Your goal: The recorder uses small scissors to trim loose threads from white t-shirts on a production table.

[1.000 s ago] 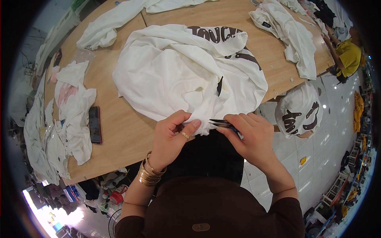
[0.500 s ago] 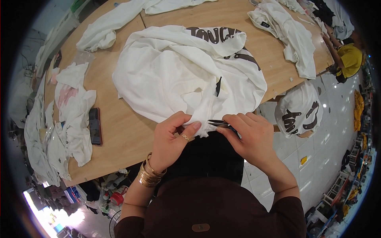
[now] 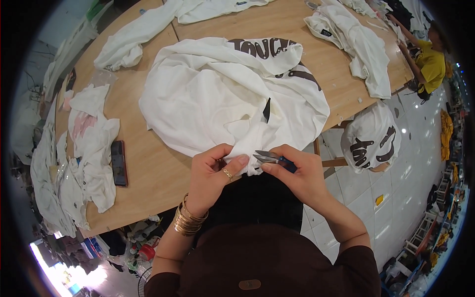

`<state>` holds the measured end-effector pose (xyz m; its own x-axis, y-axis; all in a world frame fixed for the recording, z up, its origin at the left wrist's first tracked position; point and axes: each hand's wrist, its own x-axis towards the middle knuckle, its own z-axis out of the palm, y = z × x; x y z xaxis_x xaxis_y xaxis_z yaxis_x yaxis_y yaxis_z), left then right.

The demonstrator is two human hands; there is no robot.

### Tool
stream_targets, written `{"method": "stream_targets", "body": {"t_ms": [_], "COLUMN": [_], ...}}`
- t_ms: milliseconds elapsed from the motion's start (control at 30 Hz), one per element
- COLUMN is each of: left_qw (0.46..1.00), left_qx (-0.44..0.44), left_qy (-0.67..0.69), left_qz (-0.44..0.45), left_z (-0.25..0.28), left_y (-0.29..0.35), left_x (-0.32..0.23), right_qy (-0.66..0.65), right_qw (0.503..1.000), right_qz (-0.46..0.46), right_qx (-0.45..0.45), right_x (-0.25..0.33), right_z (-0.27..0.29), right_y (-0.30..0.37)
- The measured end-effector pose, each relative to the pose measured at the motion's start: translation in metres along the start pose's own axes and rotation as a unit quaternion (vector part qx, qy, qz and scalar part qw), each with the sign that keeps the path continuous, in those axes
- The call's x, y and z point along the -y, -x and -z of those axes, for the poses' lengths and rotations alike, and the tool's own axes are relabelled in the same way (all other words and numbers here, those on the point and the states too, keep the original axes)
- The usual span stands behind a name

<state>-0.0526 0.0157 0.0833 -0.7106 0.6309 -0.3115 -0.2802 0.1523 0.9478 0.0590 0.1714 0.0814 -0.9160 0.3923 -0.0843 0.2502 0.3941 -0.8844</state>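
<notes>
A white garment (image 3: 193, 94) with dark printed lettering lies bunched on the wooden table, its near end over the edge toward me. My left hand (image 3: 213, 171) pinches that near end between thumb and fingers. In my right hand (image 3: 295, 171) I hold small thread snips (image 3: 269, 157) with dark handles. Their pointed blades are parted and aim left, right at the pinched cloth. Whether a thread lies between the blades is too small to tell. A small black tag (image 3: 267, 110) stands up from the garment just beyond my hands.
The wooden table (image 3: 136, 163) carries a phone (image 3: 119, 163) and white cloth pieces (image 3: 96, 148) at left. More white garments (image 3: 354, 47) lie along its far side. At right, a stool bears a printed white bundle (image 3: 371, 138). A person in yellow (image 3: 429, 64) works at the far right.
My right hand has turned and shifted slightly, and the snips' blades have spread wider at the cloth. The left hand keeps its pinch. The person in yellow has reached farther over the table.
</notes>
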Motion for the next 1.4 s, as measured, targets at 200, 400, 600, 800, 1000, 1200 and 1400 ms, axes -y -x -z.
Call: {"method": "stream_targets", "body": {"t_ms": [200, 400, 600, 800, 1000, 1200, 1400], "left_qw": [1.0, 0.999, 0.999, 1.0, 0.997, 0.999, 0.999], "left_qx": [-0.008, -0.005, -0.008, 0.009, 0.015, 0.024, 0.007], "left_qy": [-0.025, -0.037, -0.034, 0.007, 0.06, 0.032, -0.033], "left_qz": [-0.003, -0.016, -0.011, 0.004, 0.052, 0.032, -0.009], "left_z": [-0.003, -0.006, -0.007, -0.002, 0.0, -0.005, -0.001], "left_y": [0.001, 0.003, 0.004, 0.003, 0.002, 0.0, 0.006], "left_x": [-0.001, -0.001, -0.001, 0.003, -0.003, -0.007, 0.0], "right_qy": [0.164, 0.276, 0.302, 0.245, -0.001, 0.017, 0.211], "right_qw": [0.971, 0.929, 0.917, 0.934, 1.0, 1.0, 0.963], "right_qz": [0.148, 0.21, 0.219, 0.214, 0.02, 0.012, 0.148], "right_qx": [-0.089, -0.13, -0.141, -0.147, -0.02, -0.004, -0.071], "right_x": [0.004, 0.005, 0.006, 0.002, -0.002, 0.004, 0.006], "right_z": [0.002, 0.003, 0.002, -0.004, -0.004, 0.006, 0.003], "right_y": [0.001, 0.003, 0.004, 0.004, 0.001, -0.001, -0.001]}}
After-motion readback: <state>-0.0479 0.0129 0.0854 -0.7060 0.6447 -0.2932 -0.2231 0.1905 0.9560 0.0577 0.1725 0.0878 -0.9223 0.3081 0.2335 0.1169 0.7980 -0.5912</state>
